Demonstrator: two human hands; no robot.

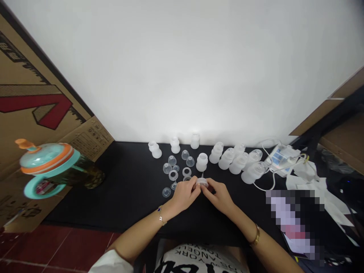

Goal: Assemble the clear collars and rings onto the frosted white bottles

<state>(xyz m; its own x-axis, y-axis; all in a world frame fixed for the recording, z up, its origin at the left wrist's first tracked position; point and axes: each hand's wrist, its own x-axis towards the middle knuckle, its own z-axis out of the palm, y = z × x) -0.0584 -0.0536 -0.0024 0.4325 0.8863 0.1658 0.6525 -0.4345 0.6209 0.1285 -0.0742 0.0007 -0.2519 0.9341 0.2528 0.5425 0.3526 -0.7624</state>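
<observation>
Between the fingertips of both hands is a white baby bottle collar ring [202, 182], with a small pointed tip, perhaps a teat, showing above it. My left hand [184, 194] pinches its left side and my right hand [219, 195] grips its right side. Just behind the ring stands an open white bottle [201, 162]. To the left of my left hand lie clear domed caps [171, 160], a loose collar ring [173, 175] and a clear teat [166, 192]. My left fingers partly cover more small parts.
Several capped bottles [239, 163] stand at right, near a white cable [273, 178] and papers [318, 193]. A blurred-out device [295, 227] lies front right. Open bottles [175, 145] line the wall. A large tumbler [48, 163] stands far left beside cardboard [93, 132].
</observation>
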